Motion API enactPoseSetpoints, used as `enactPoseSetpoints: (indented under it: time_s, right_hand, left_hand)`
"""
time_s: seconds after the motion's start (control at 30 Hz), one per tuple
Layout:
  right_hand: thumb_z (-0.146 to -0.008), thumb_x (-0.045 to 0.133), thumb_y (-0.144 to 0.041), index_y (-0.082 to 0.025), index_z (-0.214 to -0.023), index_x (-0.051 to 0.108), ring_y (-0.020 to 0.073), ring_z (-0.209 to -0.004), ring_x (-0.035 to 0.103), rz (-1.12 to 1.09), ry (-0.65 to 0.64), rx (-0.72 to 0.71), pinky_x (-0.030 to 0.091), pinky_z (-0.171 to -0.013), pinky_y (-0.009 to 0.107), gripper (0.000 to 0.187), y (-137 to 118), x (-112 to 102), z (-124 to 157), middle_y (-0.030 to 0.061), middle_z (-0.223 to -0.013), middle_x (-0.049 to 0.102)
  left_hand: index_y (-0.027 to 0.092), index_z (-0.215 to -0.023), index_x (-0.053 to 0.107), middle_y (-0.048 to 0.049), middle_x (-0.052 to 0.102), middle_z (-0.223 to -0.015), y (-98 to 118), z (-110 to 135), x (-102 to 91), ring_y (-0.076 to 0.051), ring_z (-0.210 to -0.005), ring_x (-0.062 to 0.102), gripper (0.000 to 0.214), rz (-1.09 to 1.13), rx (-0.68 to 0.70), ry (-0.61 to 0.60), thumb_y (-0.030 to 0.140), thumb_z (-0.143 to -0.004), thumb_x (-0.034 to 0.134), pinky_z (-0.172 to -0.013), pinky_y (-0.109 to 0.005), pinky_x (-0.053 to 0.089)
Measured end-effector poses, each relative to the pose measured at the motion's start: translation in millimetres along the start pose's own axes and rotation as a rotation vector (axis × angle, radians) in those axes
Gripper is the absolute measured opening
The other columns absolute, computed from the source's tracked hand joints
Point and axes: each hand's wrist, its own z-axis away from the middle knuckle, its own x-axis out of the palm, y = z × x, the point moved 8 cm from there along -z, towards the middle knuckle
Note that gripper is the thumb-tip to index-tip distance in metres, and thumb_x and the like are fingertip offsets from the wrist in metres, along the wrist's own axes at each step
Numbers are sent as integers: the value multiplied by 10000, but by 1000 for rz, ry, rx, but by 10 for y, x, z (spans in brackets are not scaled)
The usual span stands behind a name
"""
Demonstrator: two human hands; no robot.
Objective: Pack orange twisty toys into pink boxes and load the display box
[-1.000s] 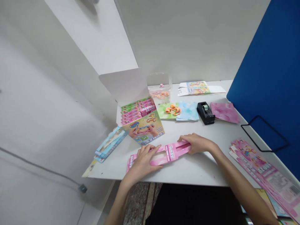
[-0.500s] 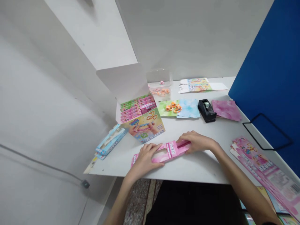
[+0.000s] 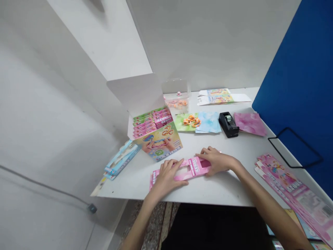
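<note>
A pink window box (image 3: 195, 165) made of thin card lies at the front of the white table, its long side running left to right. My left hand (image 3: 168, 175) is closed over its left part, thumb along the near edge and fingers on the far side. Its right end is in the grip of my right hand (image 3: 213, 160), where a darker pink opening shows beside the fingers. Just behind the box stands an open display carton (image 3: 162, 143), packed with rows of pink and green boxes.
Blue window boxes (image 3: 122, 159) lie at the left edge. Behind are orange-and-white twisted pieces (image 3: 191, 121) on a green card, blue cards (image 3: 208, 122), a black tape dispenser (image 3: 229, 125), pink cards (image 3: 250, 123) and a clear tub (image 3: 177, 104). Flattened pink boxes (image 3: 288, 185) overlap the right edge.
The pink box and my left hand have shifted slightly right, and more of the box's top face shows. My right hand stays at the right end. The view has tilted a little.
</note>
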Motion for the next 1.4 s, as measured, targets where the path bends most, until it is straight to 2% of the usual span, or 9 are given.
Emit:
enactPoseSetpoints:
  time_s: [0.2,0.4,0.57,0.73,0.87,1.0,1.17,1.27,1.4]
  right_hand:
    - [-640,774,-388,-254,-1541,243,356,-1202,391,-35,33,39,270,-1055,486,1054,88,-7,-24,115,-1343,509]
    - [-628,796,-461,-304,-1481,387,361,-1301,347,-74,15,64,189,-1113,479,959,295,-61,23,80,-1404,507]
    - [-641,778,-529,-274,-1471,411,343,-1288,398,-151,33,40,211,-1112,458,943,372,-109,45,88,-1361,565]
    - [-809,648,-491,-262,-1451,432,309,-1154,542,-215,302,157,344,-1014,435,715,652,-301,47,85,-1229,661]
    - [-868,598,-420,-216,-1324,561,295,-1087,606,-214,513,296,408,-940,418,501,866,-457,108,99,-1126,700]
    - [-884,582,-364,-218,-1211,629,284,-1020,647,-212,621,334,435,-903,411,361,920,-540,176,83,-1028,726]
    - [-872,577,-303,-190,-1129,661,250,-888,673,-333,746,329,484,-830,377,292,905,-594,236,78,-911,730]
    - [-863,589,-355,-194,-1125,661,209,-823,670,-541,797,210,518,-769,341,316,785,-612,196,68,-932,718]
    - [-856,592,-424,-204,-1155,644,177,-784,666,-834,688,12,545,-707,316,375,527,-584,84,65,-1001,693]
  left_hand:
    - [286,-1424,438,-86,541,-1218,70,-31,40,-300,-1160,436,790,-28,-21,4,515,-728,734,-994,-424,369]
    - [227,-1458,382,-143,485,-1341,282,-206,85,-360,-1249,393,791,-9,-72,-104,549,-786,649,-1024,-475,333]
    - [210,-1373,472,-122,534,-1283,623,-919,-105,-286,-1231,430,491,78,76,17,456,-950,427,-1055,-411,332]
    - [131,-1210,535,-174,511,-1276,609,-1803,-216,-310,-1237,428,362,-4,-35,228,274,-882,594,-1009,-398,363]
    - [138,-1047,568,-180,528,-1225,529,-2134,-156,-335,-1226,426,244,47,-86,282,207,-829,654,-1007,-445,347]
    - [150,-886,569,-160,577,-1109,464,-2152,-184,-292,-1142,485,43,166,-92,329,158,-885,526,-996,-444,348]
    - [164,-785,530,-77,637,-854,424,-1940,-267,-179,-836,605,131,426,-58,257,203,-902,486,-793,-322,479]
    - [155,-857,538,-42,644,-724,468,-1687,-247,-131,-627,608,255,599,-18,143,333,-961,387,-621,-267,505]
    - [158,-915,549,-19,654,-723,614,-1378,-154,-124,-624,630,418,1016,46,-27,558,-814,617,-646,-278,540]
